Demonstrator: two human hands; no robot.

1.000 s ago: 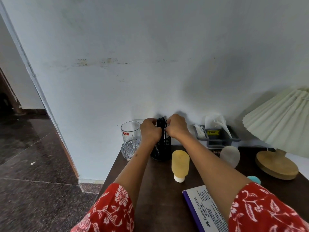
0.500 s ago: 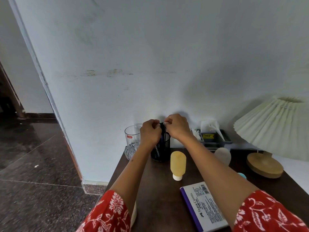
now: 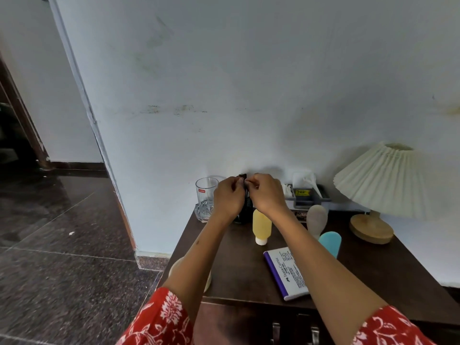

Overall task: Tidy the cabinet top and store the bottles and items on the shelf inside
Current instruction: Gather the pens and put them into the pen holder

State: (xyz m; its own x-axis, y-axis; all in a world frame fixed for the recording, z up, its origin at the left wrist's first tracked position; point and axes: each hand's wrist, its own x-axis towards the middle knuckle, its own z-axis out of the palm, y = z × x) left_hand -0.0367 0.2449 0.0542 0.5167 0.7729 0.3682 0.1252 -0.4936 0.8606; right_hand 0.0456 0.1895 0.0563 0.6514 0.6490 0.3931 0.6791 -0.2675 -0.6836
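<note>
Dark wooden cabinet top [image 3: 239, 277] against a pale wall, largest thing on it the lamp [image 3: 380, 180] with pleated cream shade and round wooden base at the back right corner. Next, a white box with purple edge [image 3: 286, 272], lying flat near the front edge, middle. Grey organiser tray [image 3: 308, 195] sits along the back edge, holding tissue and small bits, too small to read. Clear glass tumbler [image 3: 206, 199] stands upright at the back left corner. Black mesh pen holder [image 3: 245, 212] just right of the glass, back edge, mostly hidden by the hands. Yellow bottle [image 3: 261, 226] stands cap-down just in front of the holder. Beige bottle [image 3: 316, 220] stands behind the teal bottle [image 3: 329, 244], both right of centre, partly hidden by the right forearm. A pale rounded item [image 3: 174, 267] peeks out at the front left edge under the left arm, cannot tell what. Person in red floral sleeves reaches with both arms to the back edge. Left hand [image 3: 229, 197] and right hand [image 3: 266, 194] meet over the holder's top, fingers curled and pinched on the dark things sticking out of it; exact grip hidden. Two metal handles [image 3: 293, 332] on the cabinet front below.
</note>
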